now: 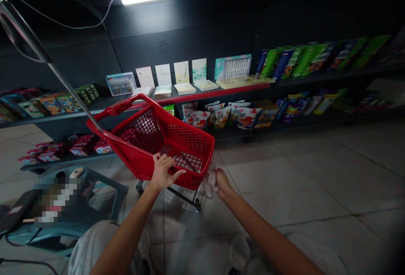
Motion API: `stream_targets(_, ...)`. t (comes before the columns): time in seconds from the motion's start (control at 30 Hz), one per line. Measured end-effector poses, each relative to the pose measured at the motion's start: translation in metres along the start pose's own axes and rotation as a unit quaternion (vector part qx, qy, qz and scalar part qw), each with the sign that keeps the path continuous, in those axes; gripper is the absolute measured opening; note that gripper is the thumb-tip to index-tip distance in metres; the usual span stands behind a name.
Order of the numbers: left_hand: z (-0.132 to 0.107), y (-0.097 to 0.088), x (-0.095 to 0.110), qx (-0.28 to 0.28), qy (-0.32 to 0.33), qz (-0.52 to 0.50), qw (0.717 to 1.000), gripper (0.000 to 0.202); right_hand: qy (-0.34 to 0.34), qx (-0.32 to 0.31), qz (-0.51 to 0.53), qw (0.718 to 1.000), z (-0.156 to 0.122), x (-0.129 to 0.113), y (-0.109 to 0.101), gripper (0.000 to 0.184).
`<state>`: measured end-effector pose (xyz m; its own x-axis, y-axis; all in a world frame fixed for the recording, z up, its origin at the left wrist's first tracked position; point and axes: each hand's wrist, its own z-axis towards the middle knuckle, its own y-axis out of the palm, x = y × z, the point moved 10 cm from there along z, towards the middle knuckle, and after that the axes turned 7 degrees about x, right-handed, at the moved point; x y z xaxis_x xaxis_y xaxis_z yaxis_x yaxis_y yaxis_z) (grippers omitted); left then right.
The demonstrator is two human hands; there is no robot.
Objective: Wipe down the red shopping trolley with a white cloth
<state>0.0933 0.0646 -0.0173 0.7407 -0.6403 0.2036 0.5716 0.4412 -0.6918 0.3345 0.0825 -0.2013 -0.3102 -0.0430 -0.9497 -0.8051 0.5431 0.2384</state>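
Note:
A red plastic shopping basket [177, 140] on small wheels stands on the tiled floor in front of me, with a long metal handle [63, 83] rising to the upper left. My left hand [163, 171] rests on the basket's near rim, fingers spread. My right hand [218, 182] is closed around a pale crumpled cloth [209, 182], pressed against the basket's right outer corner. The basket looks empty inside.
Dark shelves [221, 91] line the wall with cards, boxed sets and snack packets. A low shelf [63, 150] at left holds red packets. A teal plastic stool [95, 201] stands at my left. Open tiled floor [316, 173] lies to the right.

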Motion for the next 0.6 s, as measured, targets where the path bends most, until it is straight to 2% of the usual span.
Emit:
stream_targets(0.07,0.000,0.000,0.000,-0.010,-0.007,-0.015,1.000,0.035,-0.019,0.031,0.001,0.999,0.021,-0.035,-0.013,0.041)
stream_targets(0.13,-0.001,0.000,0.000,-0.021,-0.016,-0.034,0.999,0.034,-0.076,0.038,-0.021,0.996,0.035,-0.073,-0.020,0.053)
stream_targets(0.23,-0.004,-0.003,-0.001,-0.029,-0.028,-0.057,0.998,0.035,-0.192,0.014,-0.102,0.976,0.040,-0.118,-0.016,0.051)
stream_targets(0.4,-0.010,-0.011,0.002,-0.033,-0.027,-0.085,0.995,0.035,-0.341,0.004,-0.238,0.910,0.024,-0.155,-0.005,0.034)
stream_targets(0.6,-0.013,-0.023,0.011,-0.039,-0.011,-0.121,0.992,0.037,-0.451,-0.016,-0.259,0.854,-0.002,-0.185,0.000,0.028)
